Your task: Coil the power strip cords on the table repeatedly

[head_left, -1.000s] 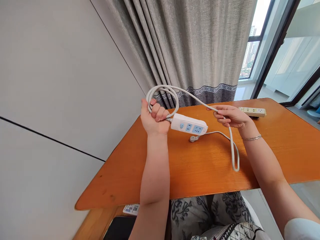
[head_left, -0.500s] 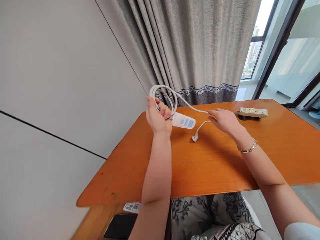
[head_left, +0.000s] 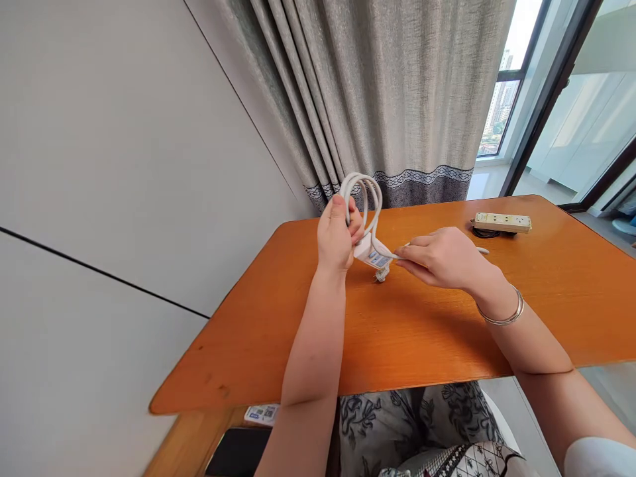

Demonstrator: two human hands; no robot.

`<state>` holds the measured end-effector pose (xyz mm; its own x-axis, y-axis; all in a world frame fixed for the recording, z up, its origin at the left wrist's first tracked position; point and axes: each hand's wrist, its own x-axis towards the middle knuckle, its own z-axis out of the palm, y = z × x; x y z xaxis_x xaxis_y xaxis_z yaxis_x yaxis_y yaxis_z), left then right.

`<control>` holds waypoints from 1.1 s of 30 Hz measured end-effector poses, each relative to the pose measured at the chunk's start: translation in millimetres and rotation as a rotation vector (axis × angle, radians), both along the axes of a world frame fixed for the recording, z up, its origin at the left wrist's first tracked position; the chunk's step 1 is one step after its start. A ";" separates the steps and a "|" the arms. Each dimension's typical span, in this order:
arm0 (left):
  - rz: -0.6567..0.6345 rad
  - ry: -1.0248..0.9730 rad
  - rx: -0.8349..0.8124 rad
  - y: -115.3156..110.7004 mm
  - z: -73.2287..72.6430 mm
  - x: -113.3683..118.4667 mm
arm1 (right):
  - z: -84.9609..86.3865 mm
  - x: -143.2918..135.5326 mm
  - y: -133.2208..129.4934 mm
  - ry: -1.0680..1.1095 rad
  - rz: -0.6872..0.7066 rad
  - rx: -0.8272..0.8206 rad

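My left hand [head_left: 338, 232] is closed round a looped white power cord [head_left: 365, 180], whose coils stand up above the fist. Just right of that fist hangs a white power strip [head_left: 366, 250], tilted, its socket face partly hidden by the cord. My right hand [head_left: 440, 260] pinches a stretch of the same cord between thumb and fingertips, to the right of the strip. A short piece of cord shows beyond the right wrist. The plug [head_left: 381, 273] is below the power strip, close to the orange tabletop [head_left: 407, 331].
A second, cream power strip [head_left: 501, 222] with a dark cord lies at the table's back right. Grey curtains [head_left: 397, 99] hang behind, and a pale wall [head_left: 124, 165] runs along the left. Below the front edge are a black phone [head_left: 238, 452] and a printed card [head_left: 262, 415].
My left hand has moved right with the coil, which has become smaller. My right hand has come lower and nearer the left, and the power strip has turned and tilted.
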<state>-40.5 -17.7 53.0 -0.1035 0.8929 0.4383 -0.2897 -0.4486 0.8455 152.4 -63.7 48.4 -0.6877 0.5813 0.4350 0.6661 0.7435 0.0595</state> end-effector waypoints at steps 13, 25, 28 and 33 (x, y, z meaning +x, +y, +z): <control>-0.470 0.276 -0.067 -19.7 -16.5 29.1 | -0.2 7.7 1.8 0.425 0.191 0.127; -0.702 -0.025 -0.463 -20.8 -2.3 27.4 | -3.7 20.8 31.0 0.739 0.171 -0.385; -0.717 -0.086 -0.496 -19.0 -2.3 26.4 | -1.1 24.5 29.6 0.728 0.217 -0.533; -0.734 -0.139 -0.535 -15.6 -5.0 27.7 | -2.9 18.8 30.8 0.700 0.043 -0.392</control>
